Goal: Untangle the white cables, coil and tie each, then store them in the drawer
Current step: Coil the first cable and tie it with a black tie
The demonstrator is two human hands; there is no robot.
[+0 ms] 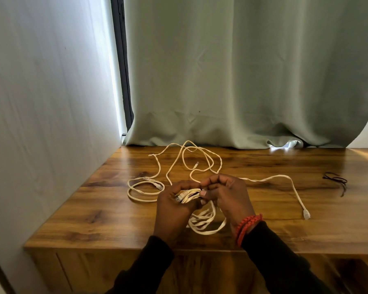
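Note:
Both my hands meet over the middle of the wooden table (285, 230). My left hand (175, 205) grips a bundle of white cable loops (204, 224) with a plug end showing between its fingers. My right hand (228, 195) pinches the same bundle from the right; the loops hang below onto the table. A loose tangle of white cable (191, 160) spreads behind the hands. One small coil (143, 190) lies at the left. A long strand (293, 187) runs right and ends in a plug (306, 214).
Black ties (336, 180) lie on the table at the right. A pale green curtain (242, 81) hangs along the table's back edge and a white wall (40, 124) borders the left side. A cabinet front (94, 270) shows below the near edge.

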